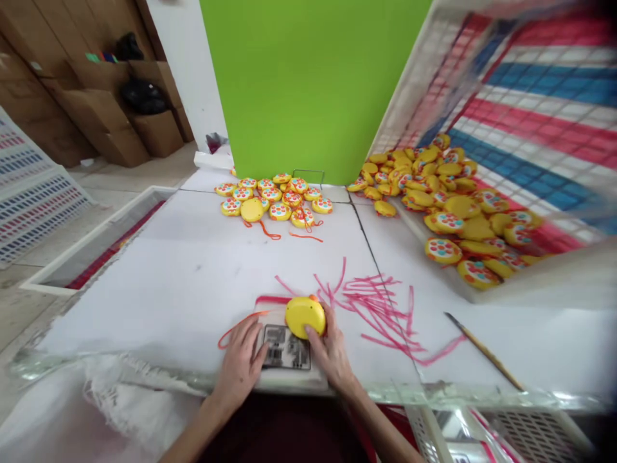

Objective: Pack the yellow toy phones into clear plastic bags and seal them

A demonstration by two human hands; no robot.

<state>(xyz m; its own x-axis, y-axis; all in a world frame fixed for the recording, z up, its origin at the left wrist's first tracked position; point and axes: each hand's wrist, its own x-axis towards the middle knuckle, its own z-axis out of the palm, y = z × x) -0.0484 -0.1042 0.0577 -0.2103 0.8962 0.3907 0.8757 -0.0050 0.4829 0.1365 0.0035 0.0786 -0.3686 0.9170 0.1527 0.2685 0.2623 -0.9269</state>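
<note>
Fingers on yellow toy, clear bag

A round yellow toy lies plain side up, near the front edge of a white table, resting on the top end of a flat clear packet. The packet has a pink strip along its top and a black-and-white barcode label. A thin red-orange cord curves away from the toy's left side.

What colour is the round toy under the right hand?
Yellow: the round toy shows plain yellow, seen best in the head view.
</note>
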